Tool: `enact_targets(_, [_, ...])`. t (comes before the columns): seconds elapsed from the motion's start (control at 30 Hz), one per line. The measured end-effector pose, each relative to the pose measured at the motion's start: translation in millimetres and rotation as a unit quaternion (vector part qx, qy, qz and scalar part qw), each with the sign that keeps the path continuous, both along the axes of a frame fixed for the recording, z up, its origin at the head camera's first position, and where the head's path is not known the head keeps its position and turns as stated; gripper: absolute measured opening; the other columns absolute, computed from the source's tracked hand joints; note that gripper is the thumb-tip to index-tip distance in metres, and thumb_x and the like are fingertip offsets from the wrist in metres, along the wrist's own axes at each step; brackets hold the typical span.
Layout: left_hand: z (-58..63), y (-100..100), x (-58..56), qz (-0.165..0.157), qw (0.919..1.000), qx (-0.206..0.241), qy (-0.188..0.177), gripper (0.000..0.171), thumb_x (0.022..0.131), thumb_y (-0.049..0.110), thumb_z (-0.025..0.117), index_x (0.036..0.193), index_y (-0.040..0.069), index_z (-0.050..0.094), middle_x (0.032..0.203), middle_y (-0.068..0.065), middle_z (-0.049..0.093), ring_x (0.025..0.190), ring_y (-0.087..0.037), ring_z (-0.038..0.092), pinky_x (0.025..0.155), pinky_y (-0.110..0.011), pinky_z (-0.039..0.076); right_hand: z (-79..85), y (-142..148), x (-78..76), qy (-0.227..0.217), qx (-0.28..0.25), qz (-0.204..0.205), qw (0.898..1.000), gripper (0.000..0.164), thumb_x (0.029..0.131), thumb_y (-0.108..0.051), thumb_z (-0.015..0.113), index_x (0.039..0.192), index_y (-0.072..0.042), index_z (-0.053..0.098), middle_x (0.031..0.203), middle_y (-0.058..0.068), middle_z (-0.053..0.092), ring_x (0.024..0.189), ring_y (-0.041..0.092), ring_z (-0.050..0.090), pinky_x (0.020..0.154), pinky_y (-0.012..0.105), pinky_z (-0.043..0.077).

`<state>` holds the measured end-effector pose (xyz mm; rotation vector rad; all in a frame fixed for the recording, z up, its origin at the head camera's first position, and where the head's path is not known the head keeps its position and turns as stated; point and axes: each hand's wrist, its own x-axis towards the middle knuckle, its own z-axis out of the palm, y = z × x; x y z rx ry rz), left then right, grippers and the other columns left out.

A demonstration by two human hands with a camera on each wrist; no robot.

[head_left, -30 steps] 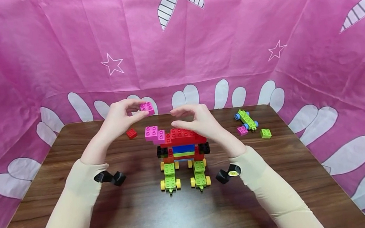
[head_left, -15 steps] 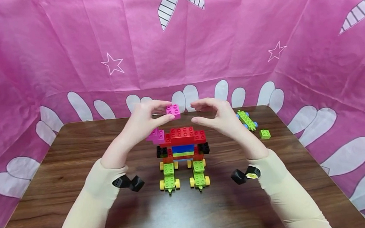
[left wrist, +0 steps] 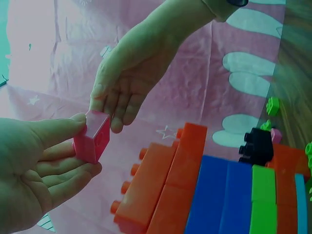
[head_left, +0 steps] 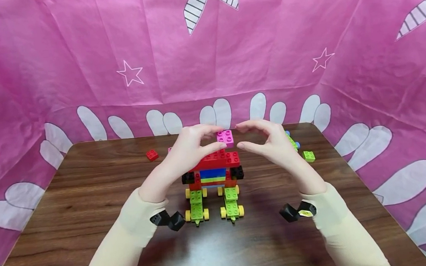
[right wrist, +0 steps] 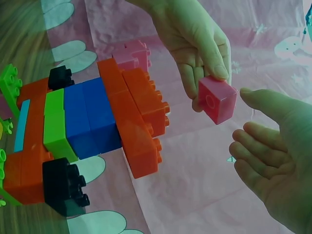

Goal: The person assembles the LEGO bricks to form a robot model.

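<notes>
Between thumb and fingers my left hand (head_left: 195, 145) pinches a pink toy brick (head_left: 225, 138), held above the right part of a block figure (head_left: 216, 163). My right hand (head_left: 268, 140) is just right of that brick, thumb and fingers apart with nothing between them. In the right wrist view the right thumb is close to the pink brick (right wrist: 217, 100). The figure has red bricks on top, blue and green layers, black side bricks and green wheeled bases (head_left: 196, 206). Its pink bricks (right wrist: 131, 56) show in the right wrist view, mostly hidden by my left hand in the head view.
A red brick (head_left: 152, 155) lies at the back left of the wooden table (head_left: 69, 209). On the right are a green brick (head_left: 309, 156) and a green wheeled base (head_left: 291, 140), partly hidden by my right hand. A pink cloth (head_left: 273, 35) surrounds the table.
My left hand has carried the pink brick rightward from the figure's left end to above its right part, lowering it lately. My right hand has shifted right, away from the figure.
</notes>
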<state>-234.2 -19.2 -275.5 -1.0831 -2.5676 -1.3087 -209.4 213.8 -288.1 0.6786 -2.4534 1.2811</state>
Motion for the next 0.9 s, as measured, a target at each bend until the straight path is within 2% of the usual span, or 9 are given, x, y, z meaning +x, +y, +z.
enact_targets(0.1, [-1.9,5.2,1.7,-0.001,0.9999,-0.007,-0.010,0.043,0.086,0.022,0.073,0.125,0.006,0.064,0.122,-0.008,0.067,0.107,-0.021,0.065,0.094,-0.035,0.052,-2.1,2.9,1.5,-0.003,0.009,-0.001,1.000,0.040,0.078,-0.011,0.080,0.117,-0.008,0.067,0.114,0.005,0.069,0.102,0.008,0.062,0.095,0.027,0.048])
enact_targets(0.33, [-4.5,14.9,4.7,-0.008,0.9998,-0.013,-0.011,0.044,0.085,0.023,0.074,0.125,0.007,0.064,0.122,-0.008,0.067,0.108,-0.020,0.065,0.094,-0.033,0.052,-5.7,5.9,3.9,-0.009,0.035,0.003,0.999,0.045,0.077,-0.015,0.082,0.119,-0.009,0.066,0.113,0.004,0.069,0.101,0.011,0.060,0.089,0.021,0.047])
enact_targets(0.63, [-11.7,23.8,5.5,-0.002,0.9998,-0.020,-0.001,0.044,0.084,0.022,0.074,0.124,0.006,0.065,0.118,-0.009,0.069,0.099,-0.019,0.068,0.086,-0.028,0.055,-11.2,5.2,3.8,-0.029,0.044,-0.013,0.998,0.040,0.077,-0.019,0.082,0.114,-0.008,0.068,0.101,0.003,0.071,0.094,0.014,0.063,0.081,0.021,0.049])
enact_targets(0.9, [-16.5,27.8,4.5,-0.001,0.9998,-0.017,-0.011,0.044,0.084,0.021,0.075,0.124,0.007,0.065,0.115,-0.008,0.070,0.095,-0.018,0.068,0.082,-0.024,0.055,-15.3,4.4,1.5,-0.044,0.045,-0.021,0.998,0.037,0.077,-0.018,0.081,0.111,-0.007,0.069,0.098,0.006,0.072,0.089,0.018,0.064,0.072,0.021,0.051])
